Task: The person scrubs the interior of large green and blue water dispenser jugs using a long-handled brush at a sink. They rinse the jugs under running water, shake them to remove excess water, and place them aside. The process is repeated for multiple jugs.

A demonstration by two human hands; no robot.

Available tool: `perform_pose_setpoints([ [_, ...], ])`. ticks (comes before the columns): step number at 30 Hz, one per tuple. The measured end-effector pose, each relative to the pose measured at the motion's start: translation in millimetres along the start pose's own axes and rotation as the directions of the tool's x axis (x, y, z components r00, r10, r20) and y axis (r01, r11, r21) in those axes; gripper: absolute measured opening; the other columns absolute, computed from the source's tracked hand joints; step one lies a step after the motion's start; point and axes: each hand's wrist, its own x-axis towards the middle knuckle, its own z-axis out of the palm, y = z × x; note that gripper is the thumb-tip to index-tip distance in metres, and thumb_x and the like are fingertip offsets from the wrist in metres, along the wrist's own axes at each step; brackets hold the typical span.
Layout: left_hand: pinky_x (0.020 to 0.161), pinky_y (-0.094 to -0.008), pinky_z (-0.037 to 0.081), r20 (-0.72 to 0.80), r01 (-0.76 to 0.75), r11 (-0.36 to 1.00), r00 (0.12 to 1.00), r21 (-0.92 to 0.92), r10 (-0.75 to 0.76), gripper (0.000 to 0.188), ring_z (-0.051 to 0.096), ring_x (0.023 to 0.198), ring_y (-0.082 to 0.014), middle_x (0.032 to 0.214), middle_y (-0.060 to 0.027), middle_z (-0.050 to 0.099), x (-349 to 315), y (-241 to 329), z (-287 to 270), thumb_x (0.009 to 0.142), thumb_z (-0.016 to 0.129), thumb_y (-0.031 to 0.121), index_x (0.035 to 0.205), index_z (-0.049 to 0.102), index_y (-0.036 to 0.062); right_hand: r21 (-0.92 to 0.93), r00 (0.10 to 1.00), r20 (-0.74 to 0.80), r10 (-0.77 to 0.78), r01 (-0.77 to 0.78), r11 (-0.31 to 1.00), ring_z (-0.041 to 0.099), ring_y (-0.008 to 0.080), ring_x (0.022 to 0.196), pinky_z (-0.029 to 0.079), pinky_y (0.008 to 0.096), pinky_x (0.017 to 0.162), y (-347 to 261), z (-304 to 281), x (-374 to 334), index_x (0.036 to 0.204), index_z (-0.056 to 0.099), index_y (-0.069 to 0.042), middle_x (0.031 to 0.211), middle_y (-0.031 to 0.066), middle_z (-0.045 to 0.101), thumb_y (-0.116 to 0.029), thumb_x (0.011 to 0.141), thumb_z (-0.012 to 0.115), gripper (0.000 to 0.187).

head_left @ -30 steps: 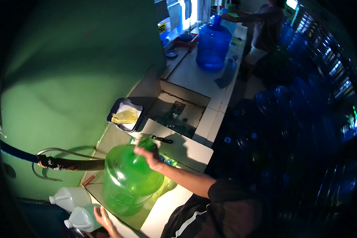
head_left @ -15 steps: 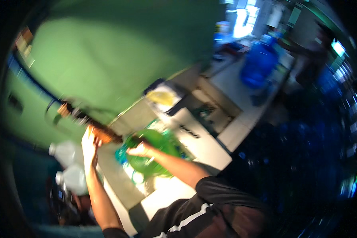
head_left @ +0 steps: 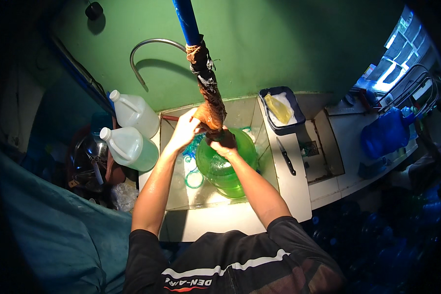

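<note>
While the green water jug (head_left: 226,166) stands upright in the tiled basin (head_left: 179,196), the person's left hand (head_left: 187,130) closes around the rag-wrapped end of the blue hose (head_left: 208,98), which hangs down from above to the jug's mouth. The right hand (head_left: 224,143) sits on the jug's neck, its grip seemingly wrapped around the neck just under the hose, though the fingers are partly hidden. Two white plastic jugs (head_left: 132,132) stand left of the basin, and a knife (head_left: 286,157) lies on the surface to its right, near a tray with a yellow cloth (head_left: 278,109).
</note>
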Motion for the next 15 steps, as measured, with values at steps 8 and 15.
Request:
perform_pose_setpoints([
  [8,0.102,-0.0388,0.047,0.104,-0.344,0.648,0.92,0.68,0.379,0.061,0.058,0.12,-0.0253,0.14,-0.0131,0.051,0,-81,12,0.084,0.075,0.024,0.136,0.051,0.0033,0.181,0.997,-0.075,0.025,-0.011,0.983,0.069,0.0356,0.1,0.055,0.0439,0.084,-4,2,-7,0.134,0.049,-0.013,0.108,0.0163,0.071,-0.035,0.068,0.085,0.079],
  [15,0.083,-0.0306,0.051,-0.271,-0.18,0.949,0.929,0.26,0.25,0.054,0.065,0.097,-0.0145,0.103,-0.0073,0.07,34,-75,64,0.08,0.083,0.022,0.124,0.059,0.0027,-0.05,0.993,-0.063,-0.096,0.093,0.994,0.067,0.0433,0.092,0.054,0.0508,0.079,12,10,0,0.125,0.053,-0.013,0.096,0.0188,0.071,-0.038,0.078,0.071,0.055],
])
